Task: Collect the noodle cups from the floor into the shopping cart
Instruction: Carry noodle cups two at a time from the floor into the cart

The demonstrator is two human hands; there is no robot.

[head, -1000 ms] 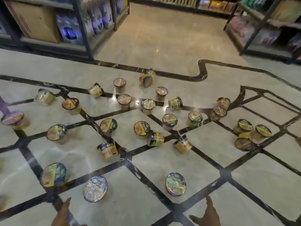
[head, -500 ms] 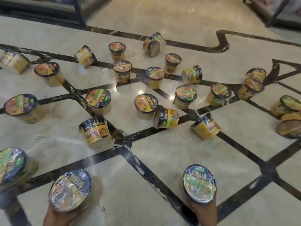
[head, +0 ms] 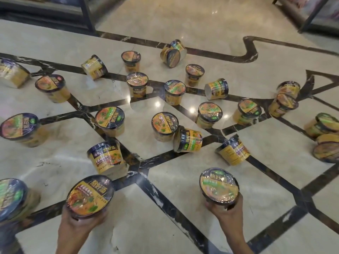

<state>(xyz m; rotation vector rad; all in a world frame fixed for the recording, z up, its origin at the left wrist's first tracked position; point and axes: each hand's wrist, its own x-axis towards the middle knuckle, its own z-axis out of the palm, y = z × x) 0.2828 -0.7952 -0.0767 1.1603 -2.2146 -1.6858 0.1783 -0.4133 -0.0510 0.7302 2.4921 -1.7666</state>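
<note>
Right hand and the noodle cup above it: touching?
Touching. The head view shows the right hand with fingers curled round the noodle cup from below.

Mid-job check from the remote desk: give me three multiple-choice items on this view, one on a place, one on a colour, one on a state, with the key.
1. Where is the round foil-lidded noodle cup gripped by the left hand?
A. low left in the view
B. on a shelf
C. in a cart

2. What colour are the lines inlaid in the glossy marble floor?
A. red
B. dark brown to black
C. white

3. What is the right hand doing?
A. hanging idle
B. pressing flat on the floor
C. gripping a noodle cup

Key: 1 A, the left-hand cup shows near the bottom left edge; 2 B, dark veined bands cross the pale tiles; 3 C, its fingers curl under the right-hand cup.
</note>
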